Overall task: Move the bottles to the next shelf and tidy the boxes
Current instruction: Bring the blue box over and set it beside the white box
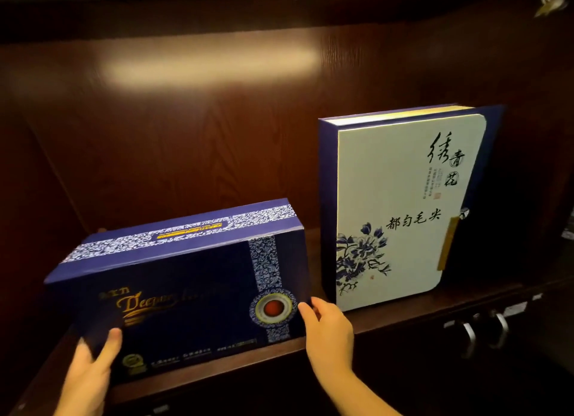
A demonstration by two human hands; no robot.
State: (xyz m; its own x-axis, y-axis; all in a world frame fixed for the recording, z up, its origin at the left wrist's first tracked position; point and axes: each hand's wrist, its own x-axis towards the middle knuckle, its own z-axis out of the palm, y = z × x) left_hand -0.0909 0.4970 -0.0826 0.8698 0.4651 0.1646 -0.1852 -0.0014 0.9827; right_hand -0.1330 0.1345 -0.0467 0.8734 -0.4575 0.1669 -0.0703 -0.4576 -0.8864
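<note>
A dark blue box (192, 291) with gold lettering and a blue-white patterned band stands on its long edge on the dark wooden shelf (403, 316), at the left. My left hand (90, 366) grips its lower left corner, thumb on the front face. My right hand (326, 331) holds its lower right edge. To the right, apart from it, a taller white and blue box (394, 210) with black calligraphy and a blue flower stands upright. No bottles are in view.
The shelf's wooden back panel (202, 120) carries a bright light reflection. Metal handles (484, 331) sit below the shelf edge at the right. The left side wall (37, 198) stands close to the dark blue box.
</note>
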